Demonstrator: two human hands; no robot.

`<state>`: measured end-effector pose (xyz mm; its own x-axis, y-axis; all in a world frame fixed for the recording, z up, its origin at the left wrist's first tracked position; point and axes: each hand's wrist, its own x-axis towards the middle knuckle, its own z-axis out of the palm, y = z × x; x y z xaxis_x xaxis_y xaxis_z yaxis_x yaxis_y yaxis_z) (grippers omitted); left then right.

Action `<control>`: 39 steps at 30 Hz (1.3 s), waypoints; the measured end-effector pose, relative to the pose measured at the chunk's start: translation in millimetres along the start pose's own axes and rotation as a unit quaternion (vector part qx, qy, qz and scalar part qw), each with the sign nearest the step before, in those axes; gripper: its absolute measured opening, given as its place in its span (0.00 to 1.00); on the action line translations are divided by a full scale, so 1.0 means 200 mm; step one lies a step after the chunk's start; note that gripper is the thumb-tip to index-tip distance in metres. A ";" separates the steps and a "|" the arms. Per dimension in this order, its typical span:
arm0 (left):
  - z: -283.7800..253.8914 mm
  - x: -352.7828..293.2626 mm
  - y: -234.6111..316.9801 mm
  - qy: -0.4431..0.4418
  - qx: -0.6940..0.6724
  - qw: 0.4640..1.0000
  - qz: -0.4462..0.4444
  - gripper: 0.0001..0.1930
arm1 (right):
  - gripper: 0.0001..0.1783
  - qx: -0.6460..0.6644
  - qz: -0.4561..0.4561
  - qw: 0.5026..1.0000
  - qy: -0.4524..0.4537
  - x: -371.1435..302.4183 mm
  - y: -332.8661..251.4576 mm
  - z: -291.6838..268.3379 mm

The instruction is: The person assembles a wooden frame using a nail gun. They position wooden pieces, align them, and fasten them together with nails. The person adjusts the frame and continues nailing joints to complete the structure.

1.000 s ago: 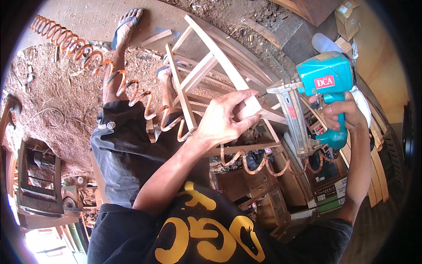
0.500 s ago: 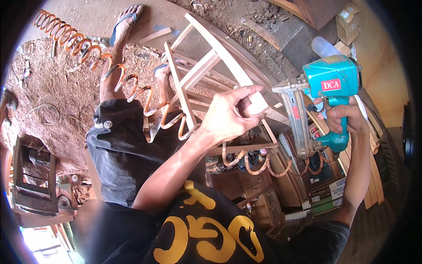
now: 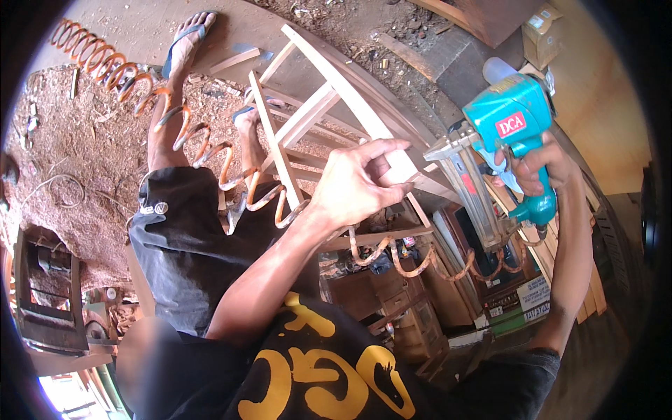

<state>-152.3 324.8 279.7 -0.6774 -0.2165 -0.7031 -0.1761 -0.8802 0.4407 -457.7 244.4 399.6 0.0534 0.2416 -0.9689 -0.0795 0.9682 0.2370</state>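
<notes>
My left hand (image 3: 353, 183) is closed round the near end of a pale wooden frame (image 3: 343, 82), thumb and fingers on opposite sides of the timber. Slats and crosspieces of the frame stretch away toward the far side, between my legs and the bench edge. In my right hand (image 3: 544, 166) is a teal nail gun (image 3: 495, 119), gripped by its handle, with its slanted metal magazine on the left. Its nose points left, toward the timber end, a short gap apart from it. Whether a finger presses the trigger is hard to make out.
An orange coiled air hose (image 3: 225, 162) loops across from the far left, passing under my left forearm. Sawdust (image 3: 84, 154) covers the ground at left. Wooden strips (image 3: 591, 294) lie at right, a cardboard box (image 3: 542, 38) at the far right, and a wooden cabinet (image 3: 416, 329) below.
The nail gun has shifted left and tilted, its nose a little lower. The frame and my left hand have moved slightly left in the picture.
</notes>
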 end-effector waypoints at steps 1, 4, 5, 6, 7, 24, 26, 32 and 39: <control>0.00 0.00 0.00 0.000 0.005 1.000 -0.004 0.29 | 0.23 -0.001 0.006 1.000 -0.011 0.01 -0.02 -0.01; 0.00 0.00 0.00 0.004 -0.005 1.000 -0.009 0.29 | 0.22 -0.008 0.021 1.000 -0.019 0.05 -0.05 -0.02; 0.01 0.00 0.00 0.006 -0.002 1.000 -0.005 0.29 | 0.22 -0.015 0.014 1.000 -0.020 0.06 -0.06 -0.01; 0.01 0.00 -0.01 0.008 0.001 1.000 -0.001 0.29 | 0.22 -0.012 0.022 0.999 -0.021 0.07 -0.07 0.00; 0.02 0.00 -0.02 0.005 0.004 1.000 0.000 0.29 | 0.22 -0.006 0.026 1.000 -0.016 0.07 -0.06 0.00; 0.01 0.01 0.11 -0.016 0.079 0.997 0.001 0.30 | 0.22 0.008 -0.014 0.998 -0.063 0.02 -0.01 -0.03; 0.01 -0.01 0.09 -0.012 0.084 0.996 -0.009 0.30 | 0.22 0.002 -0.009 0.999 -0.050 0.03 -0.02 -0.03; 0.00 -0.04 0.05 0.005 0.091 0.994 0.057 0.30 | 0.23 0.001 -0.032 0.999 -0.041 0.10 -0.04 -0.02; -0.01 -0.04 0.04 0.007 0.136 0.985 0.103 0.29 | 0.23 0.024 -0.054 0.998 -0.031 0.07 0.04 0.00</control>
<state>-146.5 318.8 286.5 -0.7097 -0.3865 -0.5889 -0.2219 -0.6708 0.7077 -457.3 256.2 387.3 0.1214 0.1380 -0.9830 -0.0231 0.9904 0.1362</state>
